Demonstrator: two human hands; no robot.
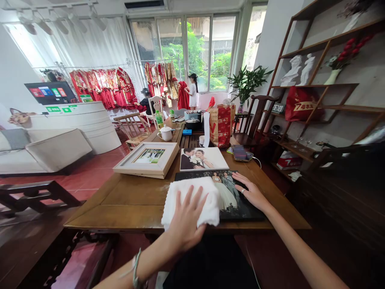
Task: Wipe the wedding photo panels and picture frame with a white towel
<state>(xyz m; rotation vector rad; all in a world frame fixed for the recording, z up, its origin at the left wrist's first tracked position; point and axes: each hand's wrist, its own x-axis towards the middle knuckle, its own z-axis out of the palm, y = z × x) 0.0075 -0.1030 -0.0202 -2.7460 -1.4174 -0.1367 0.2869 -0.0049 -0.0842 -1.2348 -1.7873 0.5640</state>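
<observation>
A dark wedding photo panel (231, 196) lies flat near the front edge of the wooden table (132, 200). Over its left part is a folded white cloth (174, 196). My left hand (188, 218) rests on the cloth with its fingers spread, pressing from above. On the panel's upper right part lies my right hand (251, 192), a ring on one finger, its fingers stretched out. Just behind the panel is a lighter photo print of a couple (216, 158). To the left sits a pale picture frame (124, 162), stacked on another.
Behind the prints stand a white teapot (165, 133), a red patterned paper bag (222, 126) and a phone with a cable (240, 153). Wooden chairs flank the table. Two people are farther back, near red garments (105, 90).
</observation>
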